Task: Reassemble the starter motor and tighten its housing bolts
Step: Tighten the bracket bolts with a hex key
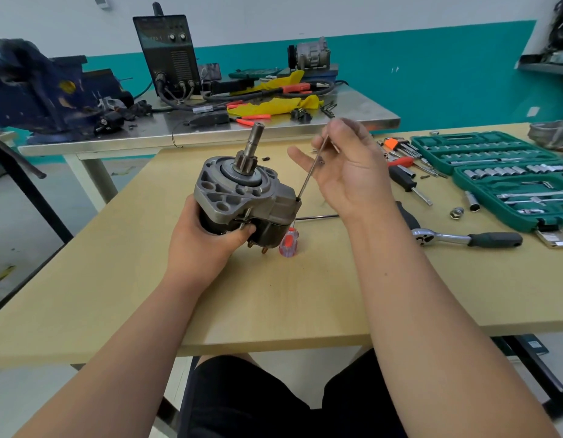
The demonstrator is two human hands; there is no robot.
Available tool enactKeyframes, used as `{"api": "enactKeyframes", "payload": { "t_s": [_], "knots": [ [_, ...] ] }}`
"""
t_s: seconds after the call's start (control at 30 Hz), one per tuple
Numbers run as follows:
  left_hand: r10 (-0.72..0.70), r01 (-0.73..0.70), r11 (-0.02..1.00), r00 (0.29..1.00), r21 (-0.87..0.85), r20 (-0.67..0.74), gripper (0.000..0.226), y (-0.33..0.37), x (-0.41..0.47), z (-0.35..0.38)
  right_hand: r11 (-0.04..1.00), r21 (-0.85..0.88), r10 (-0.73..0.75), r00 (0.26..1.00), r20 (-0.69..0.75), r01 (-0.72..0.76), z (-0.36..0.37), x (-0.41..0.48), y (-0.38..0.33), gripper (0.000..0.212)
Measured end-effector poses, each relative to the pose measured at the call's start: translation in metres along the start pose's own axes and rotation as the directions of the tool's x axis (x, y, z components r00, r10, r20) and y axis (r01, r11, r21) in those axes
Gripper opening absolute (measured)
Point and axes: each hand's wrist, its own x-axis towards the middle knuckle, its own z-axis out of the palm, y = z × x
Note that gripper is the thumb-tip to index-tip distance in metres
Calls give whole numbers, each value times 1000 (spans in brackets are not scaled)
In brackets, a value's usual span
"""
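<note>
We've got the starter motor (242, 197) up off the wooden table (274, 295), held in the air just above it with the pinion shaft (253, 143) pointing up and a bit away from us. The left hand (207, 238) is wrapped around the dark body from underneath, thumb curled across the front right under the aluminium nose housing.

The right hand (346, 172) is above and to the right of the motor, palm facing us. It's pinching the top end of a long bolt (312, 167) up by the fingertips, while the thumb sticks out to the side. Which fingers are doing the pinching is hard to make out from this angle. The bolt slants down to the left, and its lower tip sits right at a hole on the housing's right corner.

Directly under the motor there's a screwdriver (288, 242) with a red and clear handle lying on the table. A second long rod (318, 217), probably the other bolt, lies flat behind the right wrist. Further right we have a ratchet (463, 238) with a dark grip and an open green socket set (495, 172). Loose bits and a black-handled screwdriver (406, 183) are scattered between them. Blue vise (36, 90) is off to the far left.
</note>
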Motion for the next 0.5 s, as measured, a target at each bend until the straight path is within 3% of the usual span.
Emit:
{"api": "enactKeyframes", "payload": {
  "t_s": [0.03, 0.1, 0.13, 0.17, 0.27, 0.33, 0.4, 0.5],
  "knots": [
    [-3, 3, 1000, 1000, 0, -2, 58, 1, 0, 0, 971, -189, -173, 977, -123, 148, 5, -3, 5, 13],
    [-6, 6, 1000, 1000, -3, -7, 58, 1, 0, 0, 740, -590, -530, 820, -215, 323, 15, -12, 16, 16],
    [-5, 5, 1000, 1000, -2, -6, 59, 1, 0, 1, 655, -672, -609, 768, -199, 345, 19, -15, 20, 17],
    [-5, 5, 1000, 1000, -1, -4, 59, 2, 0, 2, 646, -676, -622, 758, -197, 355, 21, -18, 21, 17],
    [-7, 7, 1000, 1000, -15, 3, 59, 1, -2, 1, 846, -439, -412, 893, -180, 302, 17, -14, 17, 7],
    [-9, 9, 1000, 1000, -20, 5, 58, 0, -2, 1, 947, -265, -208, 976, -71, 183, 13, -8, 11, 14],
    [-5, 5, 1000, 1000, -18, 6, 57, -1, -1, 1, 993, -112, -36, 997, 71, 44, 7, -1, 8, 29],
    [1, -1, 1000, 1000, -21, 3, 58, -1, 0, 1, 982, 91, 139, 958, 250, -166, -3, 7, 3, 46]
  ]
}}
